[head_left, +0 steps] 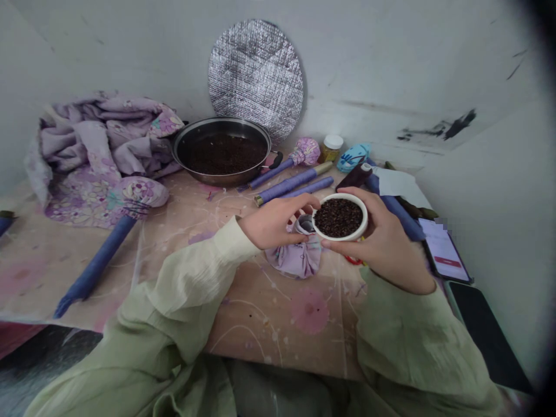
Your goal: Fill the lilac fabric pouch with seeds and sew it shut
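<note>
My right hand (382, 237) grips a small white bowl (361, 231) by its side, tilted a little toward me. Dark brown grains (339, 217) fill it almost to the rim. My left hand (278, 222) curls its thumb and fingers around a grey ring-shaped mouth (305, 224), just left of the bowl. Below that mouth, a lilac cloth pouch (297, 259) rests on the table and seems joined to it. The left fingertips come close to the bowl's rim; whether they touch it I cannot tell.
Behind stands a wide pan (221, 171) of dark grains, with a round silver lid-like disc (256, 75) against the wall. Purple-wrapped sticks (286, 184) and a white-capped jar (331, 149) lie beyond my hands. Left are a cloth-headed stick (104, 255) and bunched fabric (104, 139); right, a lit phone (445, 249).
</note>
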Demonstrator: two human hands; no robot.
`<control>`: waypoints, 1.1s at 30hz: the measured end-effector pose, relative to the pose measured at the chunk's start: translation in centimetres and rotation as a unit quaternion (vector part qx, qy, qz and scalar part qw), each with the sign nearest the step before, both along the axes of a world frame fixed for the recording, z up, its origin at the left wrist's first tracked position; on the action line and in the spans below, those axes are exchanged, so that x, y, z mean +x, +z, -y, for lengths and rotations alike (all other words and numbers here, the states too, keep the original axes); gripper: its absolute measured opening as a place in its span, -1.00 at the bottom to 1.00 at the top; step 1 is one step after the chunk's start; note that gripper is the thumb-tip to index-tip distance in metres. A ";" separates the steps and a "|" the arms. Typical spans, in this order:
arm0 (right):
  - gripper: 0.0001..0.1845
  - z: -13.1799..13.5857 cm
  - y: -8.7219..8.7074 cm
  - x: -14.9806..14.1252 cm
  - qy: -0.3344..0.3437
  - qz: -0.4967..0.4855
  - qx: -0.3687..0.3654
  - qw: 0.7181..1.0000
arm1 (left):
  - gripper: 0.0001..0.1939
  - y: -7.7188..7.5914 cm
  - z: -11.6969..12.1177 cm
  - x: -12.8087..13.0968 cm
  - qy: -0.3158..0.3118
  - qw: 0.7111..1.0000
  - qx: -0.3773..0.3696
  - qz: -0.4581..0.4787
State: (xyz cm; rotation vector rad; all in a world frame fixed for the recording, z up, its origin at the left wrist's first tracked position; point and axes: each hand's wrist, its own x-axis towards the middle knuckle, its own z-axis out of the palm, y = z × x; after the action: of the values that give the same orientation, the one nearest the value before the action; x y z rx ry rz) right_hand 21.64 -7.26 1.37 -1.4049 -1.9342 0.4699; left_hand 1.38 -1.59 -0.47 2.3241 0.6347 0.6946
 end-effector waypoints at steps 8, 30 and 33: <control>-0.26 0.0 -0.1 0.0 -0.001 -0.002 0.000 1.000 | -0.65 -0.2 -0.2 -0.1 0.002 1.000 0.016 -0.002; -0.25 0.0 -0.1 0.1 0.003 0.003 0.001 1.000 | -0.58 0.0 0.0 -0.1 -0.001 1.000 0.006 -0.008; -0.25 0.0 -0.1 0.1 0.006 0.005 0.004 1.000 | -0.50 0.0 0.0 0.0 -0.006 1.000 0.001 -0.006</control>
State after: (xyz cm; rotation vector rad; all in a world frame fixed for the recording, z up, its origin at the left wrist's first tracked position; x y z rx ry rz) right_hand 21.76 -7.24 1.23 -1.3946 -1.9512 0.4614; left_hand 1.35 -1.58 -0.51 2.3330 0.6263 0.6769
